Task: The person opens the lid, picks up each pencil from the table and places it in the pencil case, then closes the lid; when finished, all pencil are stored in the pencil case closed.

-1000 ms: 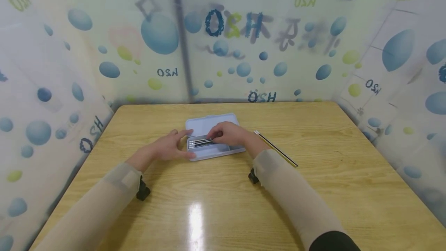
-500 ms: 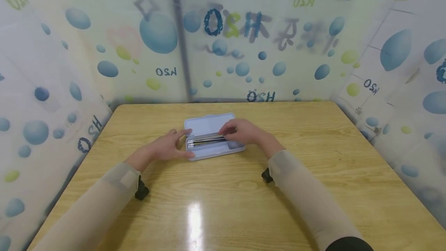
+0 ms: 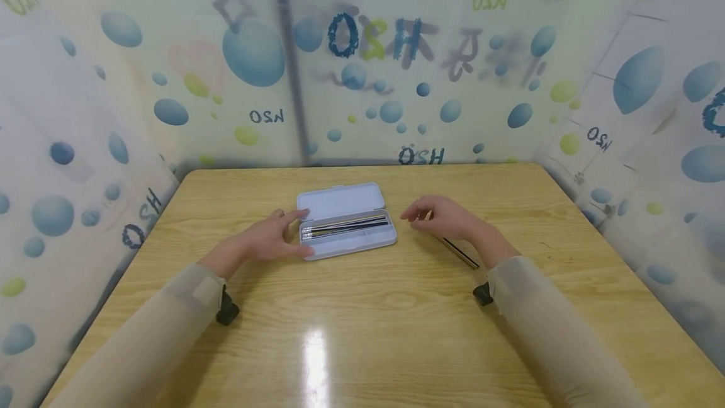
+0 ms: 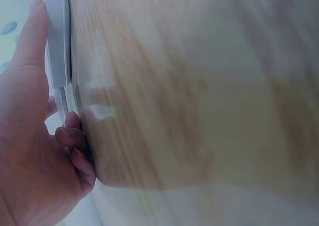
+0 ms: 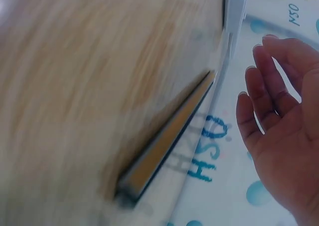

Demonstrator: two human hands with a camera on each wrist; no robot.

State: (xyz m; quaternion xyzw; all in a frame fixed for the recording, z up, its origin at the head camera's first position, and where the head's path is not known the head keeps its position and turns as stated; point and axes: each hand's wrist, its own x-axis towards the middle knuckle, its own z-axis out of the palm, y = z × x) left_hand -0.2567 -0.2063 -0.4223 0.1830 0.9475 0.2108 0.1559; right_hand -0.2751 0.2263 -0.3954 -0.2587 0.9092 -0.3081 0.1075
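Observation:
A pale blue pencil case (image 3: 341,249) lies with its lid (image 3: 340,201) folded back. Several dark striped pencils (image 3: 345,226) lie side by side in its long rear compartment. My left hand (image 3: 265,238) holds the case's left end, thumb at the front edge and forefinger by the hinge. In the left wrist view, the other fingers (image 4: 75,136) are curled near the table. Right of the case hovers my right hand (image 3: 444,218), holding nothing, its fingers loosely bent. Below it lies a loose pencil (image 5: 167,141), partly hidden by the hand in the head view.
The wooden table (image 3: 374,326) reaches to patterned walls (image 3: 362,106) at the back and both sides. A smaller front compartment of the case shows bare beside the pencils.
My right hand has let go of the pencils in the case and moved right, over the loose pencil. The left hand stays at the case's left end.

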